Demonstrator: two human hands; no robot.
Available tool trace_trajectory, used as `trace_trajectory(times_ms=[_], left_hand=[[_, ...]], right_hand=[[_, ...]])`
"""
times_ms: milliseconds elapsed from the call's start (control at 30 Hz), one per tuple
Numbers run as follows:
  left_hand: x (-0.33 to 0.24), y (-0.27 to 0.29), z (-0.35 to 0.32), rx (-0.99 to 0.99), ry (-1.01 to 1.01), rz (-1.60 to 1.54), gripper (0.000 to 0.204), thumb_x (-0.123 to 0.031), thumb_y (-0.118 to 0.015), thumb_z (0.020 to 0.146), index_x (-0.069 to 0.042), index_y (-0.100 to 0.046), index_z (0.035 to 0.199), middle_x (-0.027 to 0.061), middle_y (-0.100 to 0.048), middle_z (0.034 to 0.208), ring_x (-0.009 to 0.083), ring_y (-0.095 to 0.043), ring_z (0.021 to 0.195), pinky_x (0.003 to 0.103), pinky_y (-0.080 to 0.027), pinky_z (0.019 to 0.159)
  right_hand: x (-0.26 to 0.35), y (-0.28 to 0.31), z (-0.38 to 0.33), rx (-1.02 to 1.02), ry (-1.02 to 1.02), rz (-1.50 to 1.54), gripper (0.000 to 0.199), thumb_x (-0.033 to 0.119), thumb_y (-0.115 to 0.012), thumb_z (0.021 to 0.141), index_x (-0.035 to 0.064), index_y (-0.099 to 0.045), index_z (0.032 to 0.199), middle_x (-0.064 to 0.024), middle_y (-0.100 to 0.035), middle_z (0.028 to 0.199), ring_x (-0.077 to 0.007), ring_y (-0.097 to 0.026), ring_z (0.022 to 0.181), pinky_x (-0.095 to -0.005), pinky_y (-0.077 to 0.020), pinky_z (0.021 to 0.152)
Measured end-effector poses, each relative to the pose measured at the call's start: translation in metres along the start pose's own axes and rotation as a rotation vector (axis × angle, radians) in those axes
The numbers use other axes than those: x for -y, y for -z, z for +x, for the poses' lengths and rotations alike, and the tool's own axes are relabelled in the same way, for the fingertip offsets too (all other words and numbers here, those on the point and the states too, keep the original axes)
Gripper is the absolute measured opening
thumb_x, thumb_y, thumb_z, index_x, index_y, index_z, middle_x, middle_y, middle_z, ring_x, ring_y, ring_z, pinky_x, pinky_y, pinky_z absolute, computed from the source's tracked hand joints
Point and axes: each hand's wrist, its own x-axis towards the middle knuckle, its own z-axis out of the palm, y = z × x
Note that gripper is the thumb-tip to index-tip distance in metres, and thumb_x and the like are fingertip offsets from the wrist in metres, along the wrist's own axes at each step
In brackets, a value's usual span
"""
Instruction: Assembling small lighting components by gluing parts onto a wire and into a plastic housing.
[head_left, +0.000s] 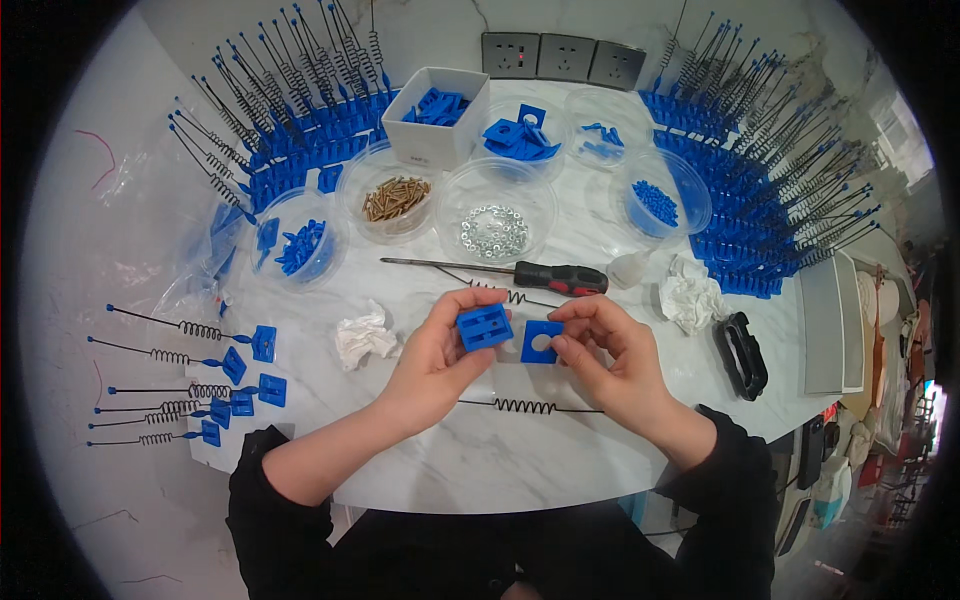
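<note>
White marbled table (pixel 560 465), grey wall sockets (pixel 566 58) behind

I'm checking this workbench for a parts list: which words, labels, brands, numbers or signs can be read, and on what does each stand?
None can be quoted.
White box: tiny dark marking low on its front, too small to read.
Screwdriver: no legible lettering on its black-and-red handle.
Blue block in the left hand and blue square plate in the right hand: no readable text.
</note>
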Motion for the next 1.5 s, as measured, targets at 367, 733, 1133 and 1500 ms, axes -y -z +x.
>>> trace_trajectory(times_ms=[367,733,1133,1500], left_hand=[[0.005,-0.002,-0.002,-0.050,-0.130,0.392,0.034,0.001,-0.072,0.081,-0.001,-0.066,0.115,0.0114,-0.058,0.133,0.0223,-0.060,0.118,0.033,-0.054,0.091],[-0.013,-0.010,-0.010,-0.166,-0.484,0.958,0.053,-0.023,-0.085,0.068,-0.010,-0.067,0.117,0.0077,-0.068,0.113,0.0237,-0.064,0.104,0.037,-0.045,0.093],[-0.007,-0.003,-0.016,-0.124,-0.512,0.858,0.052,-0.024,-0.089,0.062,-0.013,-0.069,0.108,0.0022,-0.070,0.102,0.0201,-0.065,0.089,0.033,-0.042,0.085],[-0.011,0.008,-0.015,-0.177,-0.674,0.706,0.049,-0.016,-0.086,0.057,-0.007,-0.064,0.099,0.0034,-0.068,0.092,0.0164,-0.062,0.081,0.032,-0.037,0.080]], right_hand=[[-0.002,0.003,0.002,0.055,-0.180,0.401,0.021,0.003,-0.060,0.095,-0.0001,-0.054,0.115,-0.0043,-0.067,0.092,-0.0078,-0.063,0.081,-0.0225,-0.0514,0.073],[0.005,-0.001,0.000,0.124,-0.129,0.309,0.025,0.002,-0.061,0.094,0.0003,-0.054,0.118,-0.0029,-0.065,0.089,-0.0078,-0.062,0.083,-0.0221,-0.0471,0.072],[0.006,-0.008,-0.005,0.097,-0.098,0.386,0.027,-0.001,-0.063,0.091,0.0024,-0.048,0.114,-0.0048,-0.065,0.091,-0.0089,-0.064,0.079,-0.0218,-0.0496,0.069],[0.015,0.076,0.023,-0.617,0.280,0.049,0.025,-0.003,-0.061,0.083,0.0018,-0.060,0.108,-0.0018,-0.057,0.100,-0.0062,-0.048,0.079,-0.0192,-0.0404,0.064]])
